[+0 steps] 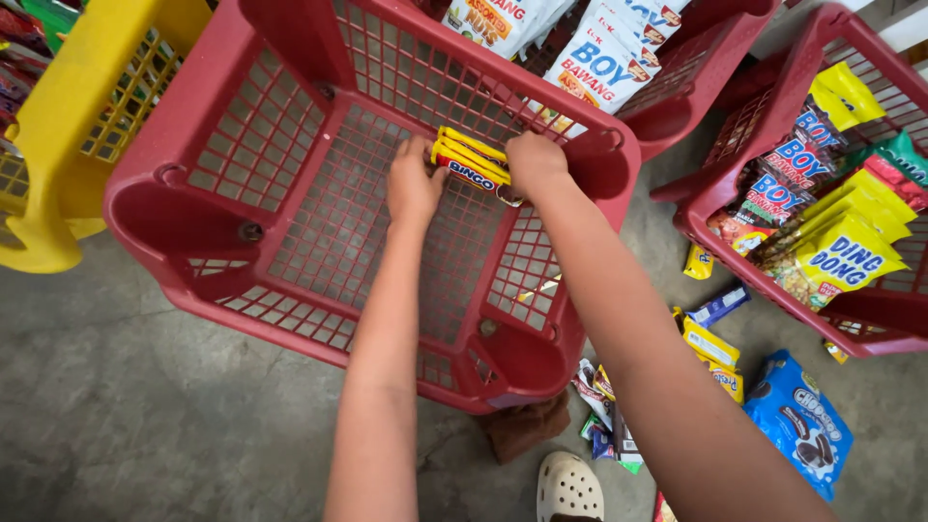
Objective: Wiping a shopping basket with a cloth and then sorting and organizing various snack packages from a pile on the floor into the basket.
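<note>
Both my hands reach into a red plastic basket (242, 145) and hold a stack of yellow-and-red biscuit packs (471, 160) against its far wall. My left hand (413, 184) grips the left end of the stack. My right hand (535, 162) grips the right end, fingers curled over the packs. The stack lies level, just above the basket's grid bottom. Apart from the packs, the basket holds nothing that I can see.
A yellow basket (58, 126) stands at left. Another red basket (667, 106) behind holds white snack bags (599, 63). A red basket (764, 280) at right holds yellow and red snack packs. Loose packets, a blue cookie bag (800, 420) and a white clog (568, 488) lie on the concrete floor.
</note>
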